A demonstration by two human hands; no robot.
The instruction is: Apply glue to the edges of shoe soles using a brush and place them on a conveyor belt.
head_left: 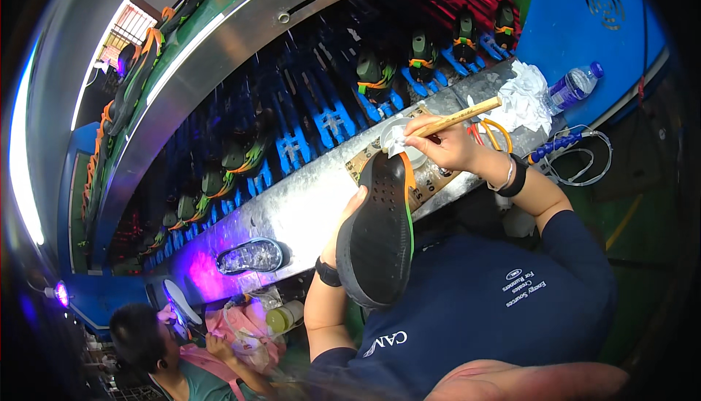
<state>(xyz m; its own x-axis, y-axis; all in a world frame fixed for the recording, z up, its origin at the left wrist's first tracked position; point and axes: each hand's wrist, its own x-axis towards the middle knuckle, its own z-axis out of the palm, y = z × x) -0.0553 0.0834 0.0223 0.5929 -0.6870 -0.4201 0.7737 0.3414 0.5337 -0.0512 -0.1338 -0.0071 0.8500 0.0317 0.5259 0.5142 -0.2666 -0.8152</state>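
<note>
Black sole, matte, small holes near its upper end, faces you: the shoe [374,240], orange-green trimmed, sits raised off the worn metal surface [314,204], its side grasped by your left hand [345,213]. Your right hand [449,144] has fingers closed round a flat wooden handle [471,112], with a crumpled white wad [396,142] at the tips. Probably rim wiping or coating, contact unclear; next, brace the shoe and work lightly along its edge.

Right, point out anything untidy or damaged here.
The loose, crumpled heap of white paper or cloth looks untidy, bunched on the long grey metal bench at the person's right. The black, hole-dotted shoe sole shows no clear damage.
</note>
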